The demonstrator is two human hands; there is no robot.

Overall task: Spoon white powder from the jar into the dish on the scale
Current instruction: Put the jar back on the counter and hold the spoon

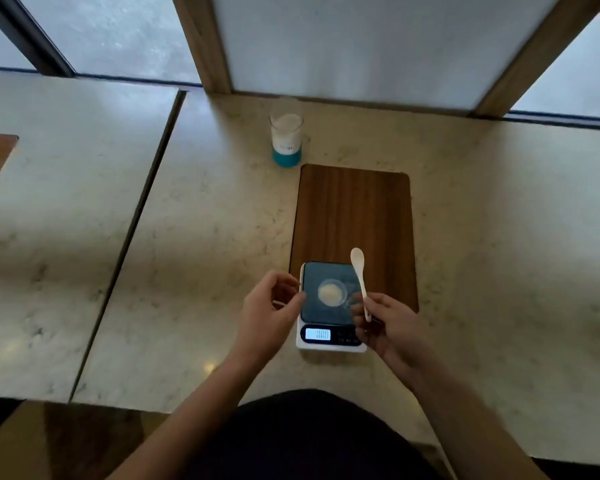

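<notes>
A clear jar (287, 135) with a teal base holds white powder and stands open at the back of the table. A white kitchen scale (329, 306) with a dark platform and lit display sits at the near end of a wooden board (355, 213). On its platform is a small clear dish (332, 292) with a little white powder inside. My right hand (385, 327) holds a white spoon (360, 275) by the handle, bowl pointing away, just right of the dish. My left hand (274, 313) hovers at the scale's left edge, fingers loosely curled, holding nothing I can see.
The marble table (205, 237) meets a second tabletop (49, 237) at a dark seam on the left. A wooden-framed window panel (361, 46) rises behind the jar. The table's near edge runs just in front of my body.
</notes>
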